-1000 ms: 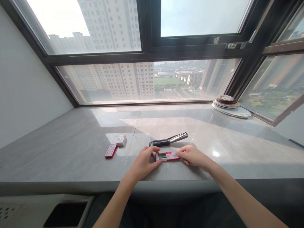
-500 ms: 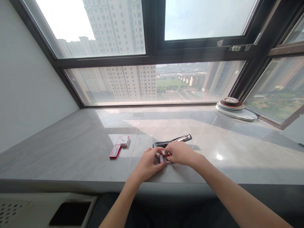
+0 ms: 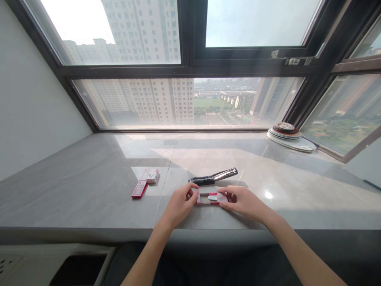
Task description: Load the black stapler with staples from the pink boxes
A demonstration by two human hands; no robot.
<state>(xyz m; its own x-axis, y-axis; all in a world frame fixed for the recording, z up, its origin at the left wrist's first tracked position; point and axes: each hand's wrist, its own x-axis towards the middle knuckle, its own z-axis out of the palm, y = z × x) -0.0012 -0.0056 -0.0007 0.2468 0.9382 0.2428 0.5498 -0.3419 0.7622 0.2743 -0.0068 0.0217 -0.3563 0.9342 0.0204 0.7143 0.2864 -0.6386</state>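
Note:
A small red-and-white staple box point(image 3: 212, 194) lies on the stone sill between my hands, its tray partly slid out so that the left part shows inside. My left hand point(image 3: 180, 201) is closed on the tray's left end between thumb and fingers. At the other end, my right hand point(image 3: 245, 201) grips the box, thumb in front and fingers behind. Just beyond my hands rests a black stapler point(image 3: 202, 180), folded open, its silver-lined arm angled up to the right.
To the left lie a red-and-white box point(image 3: 139, 190) and a white patterned box point(image 3: 152, 176), touching. A stack of plates point(image 3: 290, 143) stands in the far right corner by the window. The sill's front edge point(image 3: 190, 229) runs below my wrists.
My right hand has moved from over the box's middle to its right end, uncovering the partly open box. My left hand stays at the left end. The view has shifted slightly.

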